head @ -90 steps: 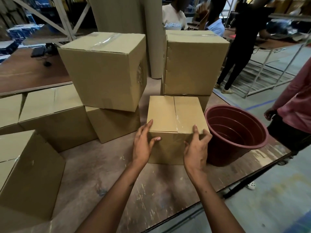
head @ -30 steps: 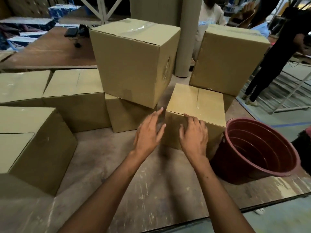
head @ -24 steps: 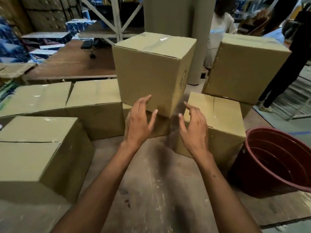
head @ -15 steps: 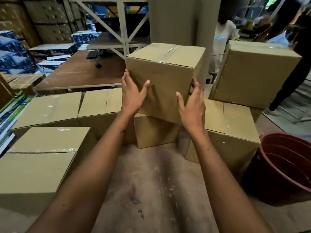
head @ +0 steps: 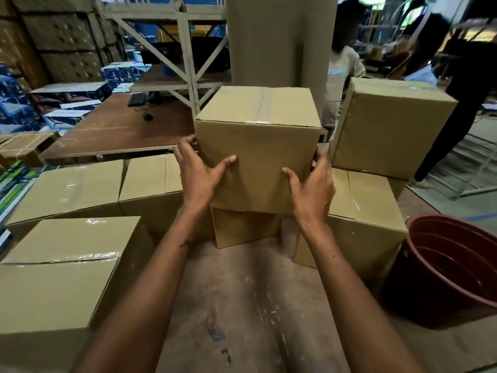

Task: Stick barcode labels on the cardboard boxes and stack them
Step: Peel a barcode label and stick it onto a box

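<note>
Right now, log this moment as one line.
left hand: grips top box left side | right hand: grips right side | box: on lower box | label: none visible

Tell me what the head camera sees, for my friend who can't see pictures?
Two bare hands, left hand and right hand, grip the sides of a taped cardboard box sitting on a smaller box. More taped boxes stand around on the worn table, with a dark red bucket at the right.

Seven sealed brown cardboard boxes (head: 258,146) stood on the worn wooden table (head: 242,305). One round maroon plastic tub (head: 451,275) sat at three o'clock. Two bare hands (head: 199,176) showed.
</note>
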Demonstrator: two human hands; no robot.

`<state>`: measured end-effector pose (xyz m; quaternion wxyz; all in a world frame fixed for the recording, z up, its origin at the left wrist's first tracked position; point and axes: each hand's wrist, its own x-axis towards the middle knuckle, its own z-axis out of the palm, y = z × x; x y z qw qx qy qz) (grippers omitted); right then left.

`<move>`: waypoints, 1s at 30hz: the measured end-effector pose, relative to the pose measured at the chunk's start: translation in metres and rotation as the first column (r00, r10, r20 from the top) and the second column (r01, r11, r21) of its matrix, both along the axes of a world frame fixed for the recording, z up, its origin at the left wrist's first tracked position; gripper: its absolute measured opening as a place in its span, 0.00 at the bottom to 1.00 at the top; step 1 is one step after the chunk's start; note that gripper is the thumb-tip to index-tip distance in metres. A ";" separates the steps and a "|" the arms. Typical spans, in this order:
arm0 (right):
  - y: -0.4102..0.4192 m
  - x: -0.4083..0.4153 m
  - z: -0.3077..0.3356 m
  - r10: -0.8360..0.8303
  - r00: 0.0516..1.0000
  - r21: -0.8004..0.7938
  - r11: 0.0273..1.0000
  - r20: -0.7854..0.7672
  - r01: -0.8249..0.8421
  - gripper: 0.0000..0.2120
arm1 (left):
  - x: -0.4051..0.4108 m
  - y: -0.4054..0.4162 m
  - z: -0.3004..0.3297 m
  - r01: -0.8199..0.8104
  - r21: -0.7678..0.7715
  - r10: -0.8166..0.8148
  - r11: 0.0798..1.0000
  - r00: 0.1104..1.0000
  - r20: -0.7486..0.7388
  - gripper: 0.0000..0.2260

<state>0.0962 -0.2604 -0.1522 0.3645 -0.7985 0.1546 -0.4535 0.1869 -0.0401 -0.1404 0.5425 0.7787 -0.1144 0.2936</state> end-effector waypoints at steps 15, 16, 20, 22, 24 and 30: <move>0.001 -0.164 -0.061 0.307 0.944 0.273 0.904 0.122 -0.329 0.40 | -0.200 0.005 -0.067 -0.067 -0.500 0.006 0.863 0.993 -0.121 0.26; 0.003 -0.178 -0.064 0.354 0.924 0.302 0.874 0.144 -0.382 0.42 | -0.213 0.005 -0.074 -0.047 -0.525 -0.020 0.850 0.992 -0.121 0.24; 0.008 -0.220 -0.070 0.450 0.881 0.392 0.791 0.145 -0.469 0.47 | -0.258 0.014 -0.109 -0.023 -0.514 -0.051 0.857 0.990 -0.130 0.28; 0.010 -0.233 -0.076 0.454 0.887 0.416 0.794 0.081 -0.444 0.40 | -0.277 0.020 -0.121 -0.026 -0.460 -0.043 0.888 0.989 -0.140 0.29; 0.012 -0.244 -0.090 0.457 0.888 0.447 0.786 0.043 -0.426 0.32 | -0.294 0.023 -0.129 -0.032 -0.428 -0.031 0.903 0.990 -0.141 0.27; 0.010 -0.268 -0.134 0.527 0.850 0.557 0.698 0.026 -0.450 0.24 | -0.331 0.044 -0.166 -0.063 -0.359 -0.018 0.931 0.976 -0.217 0.26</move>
